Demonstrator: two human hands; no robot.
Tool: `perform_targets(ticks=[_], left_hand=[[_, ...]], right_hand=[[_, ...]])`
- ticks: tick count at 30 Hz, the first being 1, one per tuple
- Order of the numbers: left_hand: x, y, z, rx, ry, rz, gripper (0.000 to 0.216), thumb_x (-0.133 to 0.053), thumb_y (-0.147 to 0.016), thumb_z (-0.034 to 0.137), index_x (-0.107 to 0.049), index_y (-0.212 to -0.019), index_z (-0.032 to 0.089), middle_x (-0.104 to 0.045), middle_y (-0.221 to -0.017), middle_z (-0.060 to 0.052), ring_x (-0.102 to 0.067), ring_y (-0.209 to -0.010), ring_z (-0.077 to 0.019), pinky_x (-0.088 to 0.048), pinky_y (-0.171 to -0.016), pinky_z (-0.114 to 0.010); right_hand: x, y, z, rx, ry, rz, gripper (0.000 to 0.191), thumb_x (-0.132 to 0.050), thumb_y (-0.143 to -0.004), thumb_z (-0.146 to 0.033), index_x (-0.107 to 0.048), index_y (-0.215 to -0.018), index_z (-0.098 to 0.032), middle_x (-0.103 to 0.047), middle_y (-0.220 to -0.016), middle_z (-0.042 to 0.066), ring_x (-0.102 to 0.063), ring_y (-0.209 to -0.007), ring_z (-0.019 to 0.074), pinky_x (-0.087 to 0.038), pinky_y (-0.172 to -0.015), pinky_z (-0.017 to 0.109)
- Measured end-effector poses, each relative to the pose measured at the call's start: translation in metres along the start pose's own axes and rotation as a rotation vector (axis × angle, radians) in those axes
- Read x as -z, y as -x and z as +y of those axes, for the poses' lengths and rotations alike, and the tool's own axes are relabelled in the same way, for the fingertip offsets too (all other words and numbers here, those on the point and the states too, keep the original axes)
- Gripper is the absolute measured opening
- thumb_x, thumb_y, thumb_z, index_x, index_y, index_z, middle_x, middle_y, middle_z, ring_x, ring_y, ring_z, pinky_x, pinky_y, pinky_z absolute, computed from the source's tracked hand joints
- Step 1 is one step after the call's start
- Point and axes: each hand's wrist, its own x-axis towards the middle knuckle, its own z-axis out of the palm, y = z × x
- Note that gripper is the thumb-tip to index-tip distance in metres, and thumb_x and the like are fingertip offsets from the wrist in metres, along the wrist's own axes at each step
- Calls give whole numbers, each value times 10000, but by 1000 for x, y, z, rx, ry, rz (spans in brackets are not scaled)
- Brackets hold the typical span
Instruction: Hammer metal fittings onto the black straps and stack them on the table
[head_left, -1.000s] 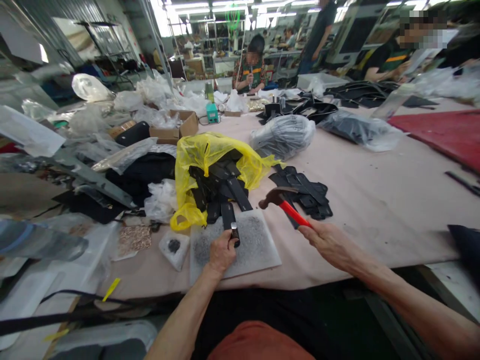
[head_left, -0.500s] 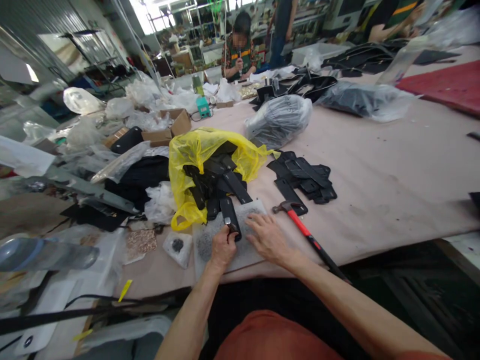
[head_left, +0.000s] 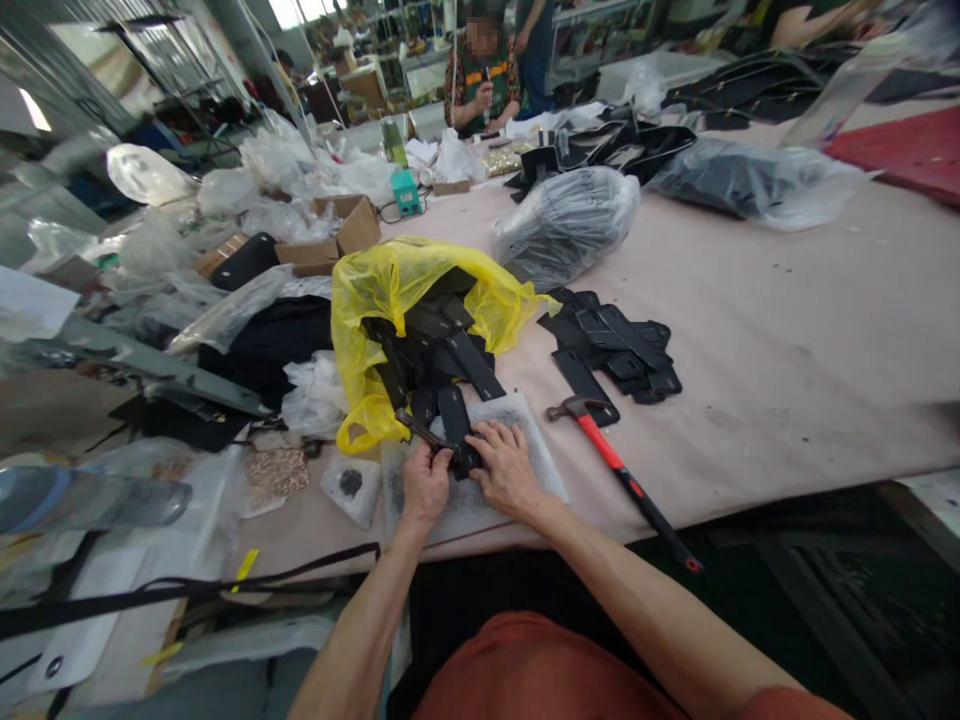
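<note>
My left hand (head_left: 426, 487) is closed round a short dark metal rod (head_left: 421, 428), which slants up and left over the white board. Beside it, my right hand (head_left: 510, 468) lies with fingers outstretched, the fingertips touching a black strip (head_left: 453, 410). This strip rests on the scuffed white board (head_left: 536, 440), its near end between my two hands. More black strips spill from a yellow plastic bag (head_left: 356, 290) just beyond. To the right, a claw hammer (head_left: 604, 445) with a red and black handle lies on the table, its head against a black piece.
A pile of black pieces (head_left: 619, 345) lies right of the bag. Small copper-coloured parts (head_left: 276, 475) and a white block (head_left: 350, 487) sit left of the board. Behind are a grey plastic-wrapped bundle (head_left: 570, 225) and a cardboard box (head_left: 356, 228). A person sits across the table.
The metal rod has tipped from near upright to a leftward slant as my left hand shifted left. My right hand moved left onto the black strip.
</note>
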Motion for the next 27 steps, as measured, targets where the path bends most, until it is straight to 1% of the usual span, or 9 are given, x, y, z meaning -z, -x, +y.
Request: perform_targets(ticks=[3,6,9,11,15,23,26,27], left_hand=[[4,20,0,-47,-53,20,184,-535,-854,287,-684,-896,187,-744,-843,-58,-698,-791,-217,-546,-728,-312],[4,30,-1,-40,-55,67,209,-529,-858,286,-700,-927,190,-756,-909,-69,-709,-868,-229,-554,-784,-325],[2,28,-3,-8,-76,113,206,-534,-851,286,-699,-921,186,-757,-890,-70,-711,-845,-232,-556,-770,-330],[1,26,-5,-2,-85,110,207,-533,-851,291,-696,-922,185,-757,-881,-68,-710,-835,-229,-555,-759,-327],[0,23,-6,-20,-82,108,201,-525,-857,286,-688,-918,185,-752,-846,-61,-708,-793,-214,-548,-724,-306],[-4,25,-13,-36,-119,136,193,-527,-861,295,-675,-915,183,-748,-844,-73,-707,-792,-225,-537,-713,-312],[-6,26,-15,-47,-141,155,194,-524,-861,292,-672,-914,180,-747,-844,-81,-709,-802,-235,-535,-718,-319],[-6,26,-15,-53,-154,160,193,-523,-861,292,-672,-909,178,-745,-840,-85,-709,-802,-239,-534,-717,-322]], right_hand=[[7,-4,2,14,-21,-15,538,-645,-772,-198,-547,-1298,-249,-510,-1416,63,-368,-1315,292,-158,-1126,555],[15,-8,2,37,-32,-35,532,-661,-755,-200,-566,-1276,-249,-542,-1360,69,-414,-1251,288,-190,-1106,544],[18,-8,0,44,-25,-44,389,-667,-769,-227,-645,-1155,-263,-542,-1328,62,-417,-1233,288,-198,-1096,533],[16,-7,-2,34,-19,-35,296,-660,-783,-229,-678,-1075,-265,-531,-1332,58,-407,-1241,286,-183,-1100,533],[10,-5,-3,13,-31,-20,241,-650,-781,-202,-695,-1011,-262,-525,-1331,55,-392,-1261,281,-161,-1108,536],[2,-4,-6,-36,-87,-7,87,-615,-777,-153,-665,-821,-210,-521,-1334,60,-361,-1286,278,-127,-1119,551],[1,-6,-6,-40,-161,5,85,-577,-780,-133,-625,-751,-196,-538,-1321,62,-381,-1278,275,-102,-1126,565],[3,-5,-6,-37,-189,17,88,-560,-786,-134,-608,-743,-193,-551,-1307,65,-402,-1264,268,-119,-1128,557]])
